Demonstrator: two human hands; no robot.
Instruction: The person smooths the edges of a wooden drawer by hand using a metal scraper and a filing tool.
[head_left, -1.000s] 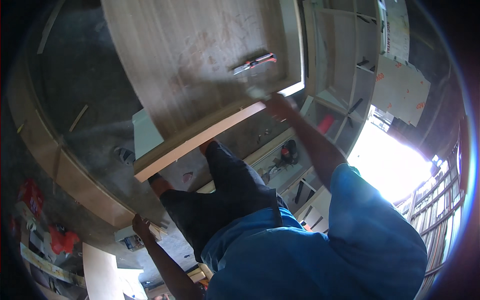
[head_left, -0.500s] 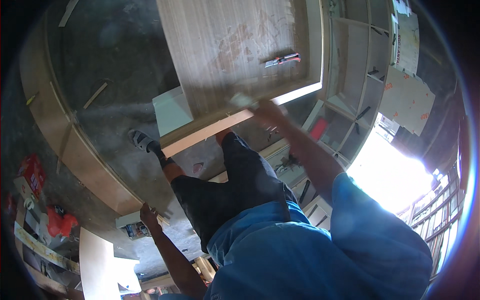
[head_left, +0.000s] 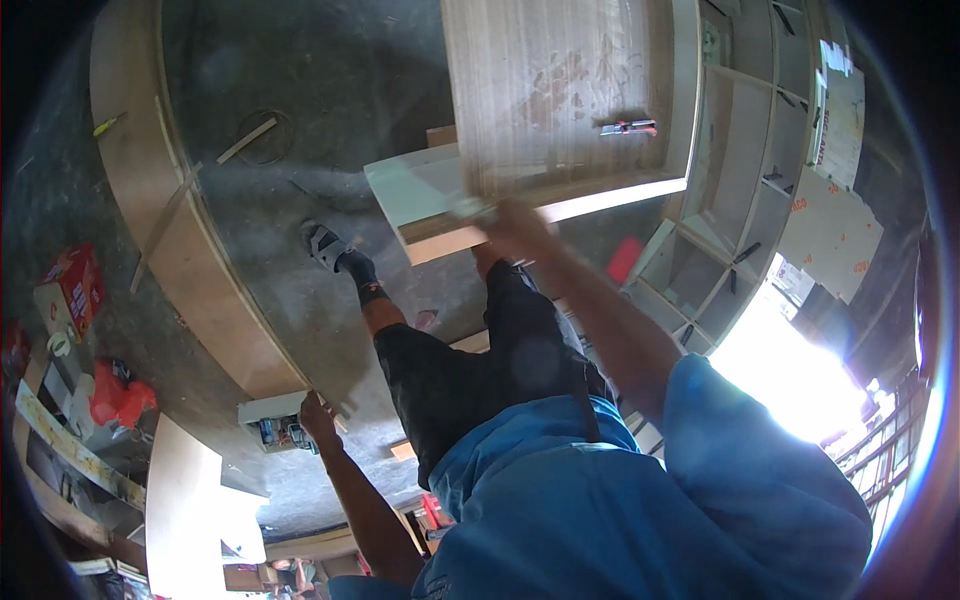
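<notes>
While right hand (head_left: 518, 232) holds pale object (head_left: 468, 208) at panel (head_left: 555, 60) | left hand (head_left: 318, 416) beside box (head_left: 272, 408)

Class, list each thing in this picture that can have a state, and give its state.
Wooden panel: face up, blotched
Utility knife: lying on the wooden panel
Small box: open, things inside
Shelf unit: open-fronted
Red bag: crumpled
Right hand: blurred, gripping a pale item
Left hand: at the small box, grip unclear
</notes>
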